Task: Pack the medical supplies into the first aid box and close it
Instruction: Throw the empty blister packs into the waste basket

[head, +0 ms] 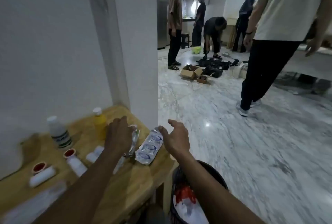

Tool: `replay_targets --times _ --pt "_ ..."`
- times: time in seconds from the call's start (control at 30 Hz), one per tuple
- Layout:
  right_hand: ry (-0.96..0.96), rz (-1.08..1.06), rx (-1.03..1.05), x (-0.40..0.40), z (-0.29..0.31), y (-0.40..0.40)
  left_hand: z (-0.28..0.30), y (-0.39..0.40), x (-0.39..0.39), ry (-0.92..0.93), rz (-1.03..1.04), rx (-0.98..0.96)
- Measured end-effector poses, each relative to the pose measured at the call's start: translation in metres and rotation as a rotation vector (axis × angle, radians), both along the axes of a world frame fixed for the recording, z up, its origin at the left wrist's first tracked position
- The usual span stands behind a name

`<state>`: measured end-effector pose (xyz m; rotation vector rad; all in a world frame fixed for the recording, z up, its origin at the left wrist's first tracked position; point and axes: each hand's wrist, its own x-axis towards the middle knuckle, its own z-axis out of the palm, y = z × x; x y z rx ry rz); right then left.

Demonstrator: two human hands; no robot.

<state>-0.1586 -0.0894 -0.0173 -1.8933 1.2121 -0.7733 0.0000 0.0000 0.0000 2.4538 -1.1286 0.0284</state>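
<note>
A low wooden table (125, 178) holds the supplies. My left hand (118, 135) lies palm down on a silver foil blister strip (133, 142), fingers curled over its upper part. Just right of it lies a white blister pack with blue ovals (149, 147). My right hand (177, 137) hovers open at that pack's far end, fingertips touching its edge. A yellow bottle (99, 124) and a white bottle with a green label (59, 133) stand behind. Two red-capped white bottles (42, 173) (74, 160) and small white vials (94, 153) lie in front. A white shape (9, 151) at the far left is blurred.
A black mesh waste bin (197, 196) with red and white rubbish stands right of the table. A white wall corner (143, 61) rises behind. Several people stand on the marble floor (233, 142) beyond, beside cardboard boxes (190, 71) and dark gear.
</note>
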Motion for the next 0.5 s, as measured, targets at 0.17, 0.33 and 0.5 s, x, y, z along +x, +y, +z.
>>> replay_targets --times 0.17,0.33,0.5 --pt "-0.018 -0.022 0.068 0.008 0.0 0.006 -0.015 -0.005 0.015 -0.066 -0.011 0.034" --pt "-0.081 -0.061 0.061 0.01 -0.004 0.014 -0.022 -0.005 0.015 -0.13 -0.06 -0.002" --pt "-0.05 -0.096 0.057 0.015 -0.016 0.011 -0.022 -0.01 0.015 -0.101 -0.041 -0.094"
